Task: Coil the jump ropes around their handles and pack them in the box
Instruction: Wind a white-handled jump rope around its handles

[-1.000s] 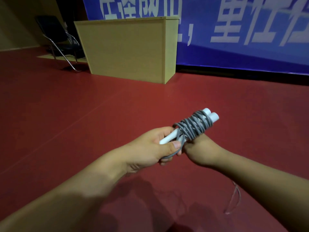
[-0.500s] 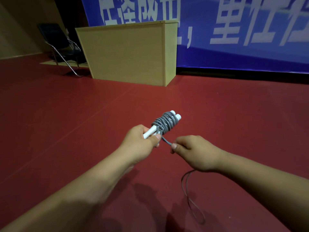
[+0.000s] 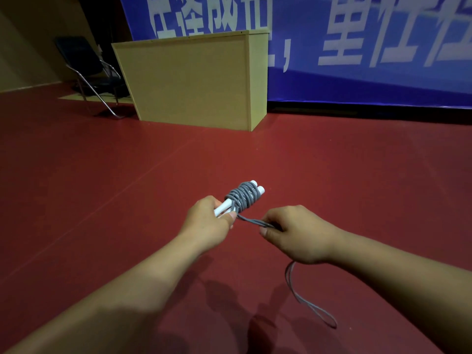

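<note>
1. Now, far across the red floor [image 3: 102, 175] I see a tan wooden box [image 3: 194, 80], well apart from the hands.
2. My right hand [image 3: 298, 233] has drawn out to the right since a second ago, fingers clenched on the grey rope [image 3: 255, 222], pulling it taut; a short loop dangles below.
3. My left hand [image 3: 207, 223] grips the paired white handles [image 3: 258, 191], coil nearly complete, so I judge few wraps remain.

Looking forward and down from head height, wide-angle, taking in both forearms reaching out from the bottom edge, close beneath the lens. Facing across the red floor [image 3: 332, 175] toward a wooden cabinet [image 3: 189, 80] and blue banner [image 3: 370, 80], both well away. Sharing nothing, being the sole view.
</note>
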The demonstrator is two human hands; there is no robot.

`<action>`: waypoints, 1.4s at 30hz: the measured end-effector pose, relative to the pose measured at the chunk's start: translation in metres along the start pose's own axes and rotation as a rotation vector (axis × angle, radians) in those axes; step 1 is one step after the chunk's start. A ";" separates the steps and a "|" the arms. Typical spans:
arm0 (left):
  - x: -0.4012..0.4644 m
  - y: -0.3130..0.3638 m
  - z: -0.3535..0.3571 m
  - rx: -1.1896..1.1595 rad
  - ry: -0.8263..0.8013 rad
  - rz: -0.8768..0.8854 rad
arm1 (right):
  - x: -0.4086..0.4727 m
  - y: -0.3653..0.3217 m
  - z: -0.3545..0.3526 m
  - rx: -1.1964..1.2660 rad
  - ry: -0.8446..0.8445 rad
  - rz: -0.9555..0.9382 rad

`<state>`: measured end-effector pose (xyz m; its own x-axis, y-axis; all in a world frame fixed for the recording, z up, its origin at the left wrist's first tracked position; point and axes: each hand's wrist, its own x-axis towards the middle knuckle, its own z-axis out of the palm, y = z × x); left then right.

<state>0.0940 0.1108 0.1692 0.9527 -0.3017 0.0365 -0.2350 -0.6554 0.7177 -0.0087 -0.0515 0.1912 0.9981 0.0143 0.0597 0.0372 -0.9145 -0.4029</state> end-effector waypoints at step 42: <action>-0.029 0.019 -0.013 -0.073 -0.902 0.416 | 0.008 0.050 -0.020 0.468 0.083 0.113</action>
<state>0.0643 0.1165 0.1905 0.2871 -0.9310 -0.2255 -0.4754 -0.3429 0.8102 0.0000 -0.1054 0.1899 0.9906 -0.1244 0.0566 -0.0344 -0.6279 -0.7775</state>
